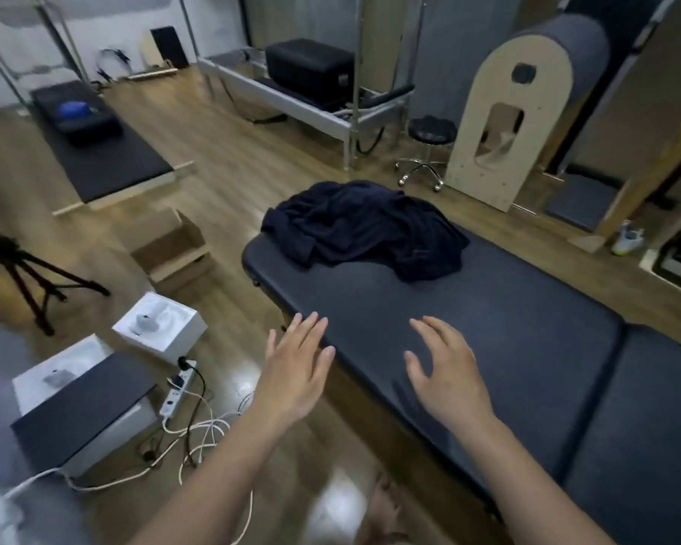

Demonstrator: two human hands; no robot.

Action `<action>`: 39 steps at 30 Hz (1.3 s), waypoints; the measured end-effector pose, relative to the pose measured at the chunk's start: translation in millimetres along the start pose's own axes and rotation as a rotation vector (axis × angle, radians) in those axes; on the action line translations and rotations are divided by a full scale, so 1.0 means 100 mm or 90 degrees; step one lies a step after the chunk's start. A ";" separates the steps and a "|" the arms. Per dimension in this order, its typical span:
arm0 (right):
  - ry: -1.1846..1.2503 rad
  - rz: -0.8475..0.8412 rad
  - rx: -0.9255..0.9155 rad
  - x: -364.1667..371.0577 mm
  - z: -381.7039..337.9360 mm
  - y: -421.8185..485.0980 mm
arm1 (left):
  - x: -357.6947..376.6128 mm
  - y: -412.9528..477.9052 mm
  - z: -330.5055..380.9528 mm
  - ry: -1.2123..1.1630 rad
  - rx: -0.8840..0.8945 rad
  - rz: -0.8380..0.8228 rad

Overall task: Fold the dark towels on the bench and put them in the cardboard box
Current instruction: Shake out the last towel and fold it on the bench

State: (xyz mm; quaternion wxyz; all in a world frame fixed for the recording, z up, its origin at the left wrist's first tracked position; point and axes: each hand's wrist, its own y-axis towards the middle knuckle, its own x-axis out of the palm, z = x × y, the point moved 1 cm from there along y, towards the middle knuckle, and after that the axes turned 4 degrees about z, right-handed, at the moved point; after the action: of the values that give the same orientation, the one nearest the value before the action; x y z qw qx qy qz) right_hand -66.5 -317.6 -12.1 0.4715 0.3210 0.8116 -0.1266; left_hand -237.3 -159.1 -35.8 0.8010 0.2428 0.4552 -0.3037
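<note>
Hovering with fingers spread and holding nothing, the left hand [295,371] is over the left edge of the tabletop [488,328] and the right hand [445,371] over its surface, in the head view. The dark towels [366,226] lie in one crumpled heap at the far end, straight ahead and well apart from both hands. The heap's long side runs across the tabletop, edge to edge. Neither hand looks clearly nearer. The cardboard box [174,249] stands open on the floor [221,159] off the left edge, on the left hand's side.
</note>
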 end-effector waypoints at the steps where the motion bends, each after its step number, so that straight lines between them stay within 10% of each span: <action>1: 0.010 0.000 -0.004 0.01 0.02 0.17 | 0.00 0.14 0.00 0.001 -0.009 -0.001; 17: 0.021 0.050 0.032 -0.08 0.62 2.53 | 0.29 2.18 0.28 0.022 -0.014 0.053; 35: 0.084 -0.093 0.414 1.16 0.99 4.79 | 1.63 4.54 -0.01 -0.298 0.021 -0.174; 39: 0.068 0.030 0.463 1.23 1.10 4.76 | 1.72 4.87 0.09 -0.337 0.003 -0.203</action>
State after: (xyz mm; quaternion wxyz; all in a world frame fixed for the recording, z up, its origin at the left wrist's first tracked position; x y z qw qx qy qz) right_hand 270.4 39.0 -127.3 0.2867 0.4925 0.7292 -0.3788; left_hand 181.5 129.0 -127.9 0.8333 0.0824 0.2624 -0.4796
